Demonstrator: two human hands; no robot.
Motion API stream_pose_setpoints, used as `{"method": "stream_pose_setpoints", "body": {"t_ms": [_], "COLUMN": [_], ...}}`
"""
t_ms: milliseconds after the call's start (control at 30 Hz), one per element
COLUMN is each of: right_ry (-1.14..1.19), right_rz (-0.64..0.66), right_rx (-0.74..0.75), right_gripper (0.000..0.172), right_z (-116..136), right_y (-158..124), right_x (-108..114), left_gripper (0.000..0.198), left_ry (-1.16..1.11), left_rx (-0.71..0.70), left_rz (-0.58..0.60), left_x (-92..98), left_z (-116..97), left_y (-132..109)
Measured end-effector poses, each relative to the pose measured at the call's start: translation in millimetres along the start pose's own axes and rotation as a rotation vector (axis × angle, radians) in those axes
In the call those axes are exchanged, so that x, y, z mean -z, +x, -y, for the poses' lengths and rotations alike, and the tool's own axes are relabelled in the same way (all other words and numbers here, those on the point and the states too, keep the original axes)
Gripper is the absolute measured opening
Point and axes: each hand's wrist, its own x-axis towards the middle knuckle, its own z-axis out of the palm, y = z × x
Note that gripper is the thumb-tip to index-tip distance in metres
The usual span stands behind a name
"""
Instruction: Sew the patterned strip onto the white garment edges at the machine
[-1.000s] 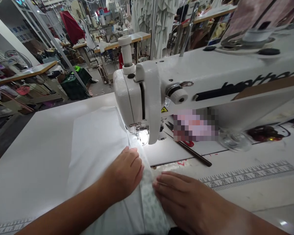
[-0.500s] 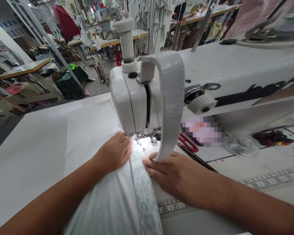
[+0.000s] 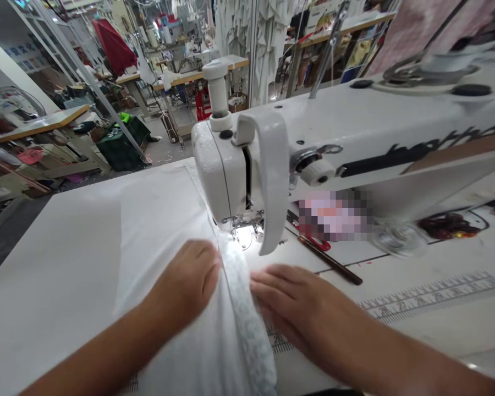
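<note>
White fabric (image 3: 160, 225) lies on the table and runs under the needle of a white sewing machine (image 3: 231, 170). A pale patterned strip (image 3: 245, 308) forms its right edge. My left hand (image 3: 190, 280) rests on the fabric just left of the strip, fingers curled down onto the cloth. My right hand (image 3: 291, 302) lies flat to the right of the strip, fingers stretched toward it and pressing its edge. Both hands sit a short way in front of the lit needle area (image 3: 244, 235).
A dark rod (image 3: 330, 259) and red-handled snips (image 3: 317, 242) lie on the table right of the needle. A printed ruler (image 3: 429, 297) runs along the table top. Behind the table are other work tables, hanging cloth and a red umbrella (image 3: 115, 47).
Both hands have drawn back from the needle toward me along the fabric. The view has also pulled back from the machine head.
</note>
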Motion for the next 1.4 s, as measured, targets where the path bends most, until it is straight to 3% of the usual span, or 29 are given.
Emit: {"method": "stream_pose_setpoints", "body": {"t_ms": [67, 133, 233, 333, 467, 633, 767, 833, 933, 1033, 1133, 1267, 1400], "right_ry": [0.122, 0.184, 0.238, 0.494, 0.994, 1.386, 1.538, 1.649, 1.825, 1.974, 2.049, 2.097, 2.086], "right_rz": [-0.056, -0.117, -0.142, -0.065, -0.046, -0.121, -0.13, -0.159, -0.209, -0.183, -0.185, -0.161, -0.074], "right_rx": [-0.076, -0.148, -0.234, -0.388, -0.523, -0.608, -0.68, -0.705, -0.683, -0.67, -0.655, -0.638, -0.65], "right_gripper": [0.012, 0.023, 0.028, 0.017, 0.012, 0.04, 0.038, 0.033, 0.03, 0.03, 0.028, 0.03, 0.033], "right_z": [20.9, 37.8, 51.7, 57.6, 65.6, 76.1, 84.3, 88.4, 92.8, 93.5, 90.1, 82.8, 79.6], "right_y": [-24.6, -44.6, -58.5, -58.0, -51.6, -43.8, -38.3, -33.6, -21.9, -8.3, -1.2, -5.9, -12.1], "right_x": [-8.9, -20.5, -34.9, -38.3, -36.9, -42.9, -44.3, -43.4, -41.7, -40.5, -39.9, -41.8, -45.3], "left_gripper": [0.017, 0.024, 0.038, 0.057, 0.066, 0.031, 0.026, 0.023, 0.014, 0.016, 0.017, 0.009, 0.012], "left_ry": [-0.237, -0.551, -1.027, -1.344, -1.454, -1.338, -0.999, -0.689, -0.262, -0.096, -0.169, -0.316, -0.477], "left_rx": [0.181, 0.427, 0.832, 1.059, 1.229, 1.096, 0.943, 0.756, 0.367, 0.158, 0.149, 0.332, 0.435], "left_rz": [0.1, 0.263, 0.411, 0.339, 0.245, 0.154, 0.122, 0.087, -0.017, -0.102, -0.126, -0.181, -0.111], "left_x": [8.4, 12.2, 11.6, 11.3, 14.0, 15.6, 16.4, 15.6, 12.1, 9.0, 9.7, 11.0, 8.0], "left_z": [-31.4, -57.3, -82.1, -96.2, -107.8, -110.4, -110.4, -111.3, -113.9, -114.1, -107.5, -93.3, -91.2], "left_y": [-30.7, -57.2, -79.5, -82.6, -73.8, -61.4, -62.4, -67.5, -76.9, -83.0, -85.2, -85.7, -84.9]}}
